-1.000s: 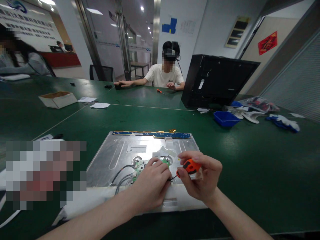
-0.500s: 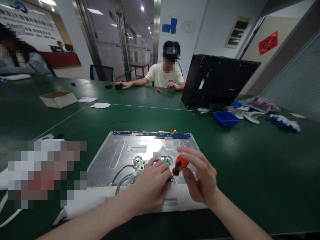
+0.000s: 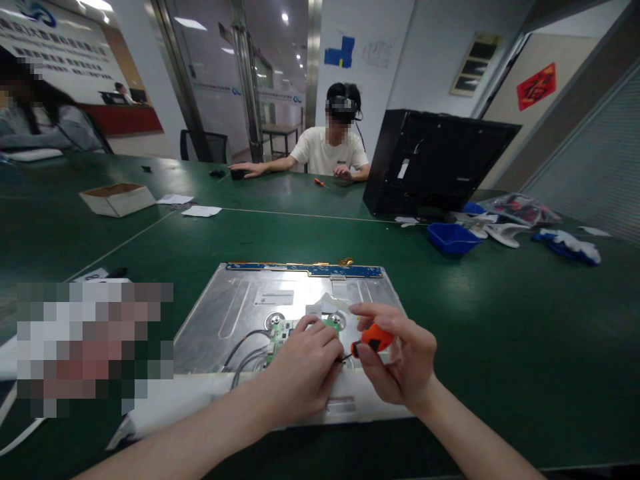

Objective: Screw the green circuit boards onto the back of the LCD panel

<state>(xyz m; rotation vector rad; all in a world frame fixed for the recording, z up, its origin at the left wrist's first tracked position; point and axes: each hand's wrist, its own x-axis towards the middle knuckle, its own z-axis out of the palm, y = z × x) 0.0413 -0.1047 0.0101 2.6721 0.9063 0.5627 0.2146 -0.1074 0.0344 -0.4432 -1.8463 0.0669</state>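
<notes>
A small screwdriver point(image 3: 379, 339) with an orange and black handle is pinched between the thumb and fingers of my right hand point(image 3: 413, 357). Its thin shaft points left and slightly down, to the fingertips of my left hand point(image 3: 310, 363). My left hand lies curled over a green circuit board point(image 3: 281, 331), fingers closed; what they grip at the shaft's tip is hidden. The board sits on a silver metal display panel point(image 3: 205, 337), with cables point(image 3: 245, 339) leaving its left side. A blue circuit strip point(image 3: 300, 269) runs along the panel's far edge.
Behind the panel on the green table stand a black monitor housing point(image 3: 435, 157), a blue tray point(image 3: 453, 238) and blue-white gloves point(image 3: 567, 247). An open cardboard box point(image 3: 117, 200) is at the far left. A person point(image 3: 335, 147) sits opposite, near another screwdriver point(image 3: 320, 183).
The screwdriver handle has tilted down to the right, lying flatter, and my right hand has shifted with it. My left hand has stayed in place.
</notes>
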